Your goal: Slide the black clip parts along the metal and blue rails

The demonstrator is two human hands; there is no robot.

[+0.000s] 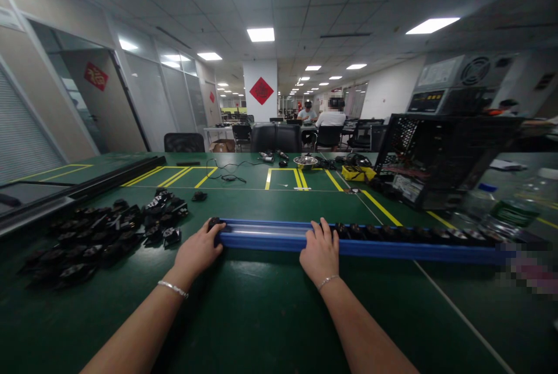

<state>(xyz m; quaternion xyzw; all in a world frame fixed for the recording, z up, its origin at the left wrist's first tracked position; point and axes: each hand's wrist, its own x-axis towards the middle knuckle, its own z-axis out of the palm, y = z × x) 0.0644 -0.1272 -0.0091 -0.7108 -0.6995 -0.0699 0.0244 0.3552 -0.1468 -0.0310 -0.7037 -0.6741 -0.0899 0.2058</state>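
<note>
Bare forearms (139, 330) reach forward over a dark green, smooth-topped bench (261, 319), each with a silvery bracelet (173, 288) at the wrist. Ahead of them, a long, straight blue channel-shaped rail (261, 240) lies crosswise on the bench. The left hand (203, 249) bends its fingers at the rail's left end, against a small black blocky part (213, 223); whether it pinches that part or the rail itself, I cannot tell. The right hand (320, 249) has its fingers parted and bent over the rail, just beside a row of similar black parts (370, 231); whether it grips or merely rests, I cannot tell. The rail looks stiff and fairly light, though awkwardly long, and its glossy surface could slide on the bench; its side walls, taken at two well-separated places, seem the surest hold. The black parts look light and hard, best pinched by their sides.
</note>
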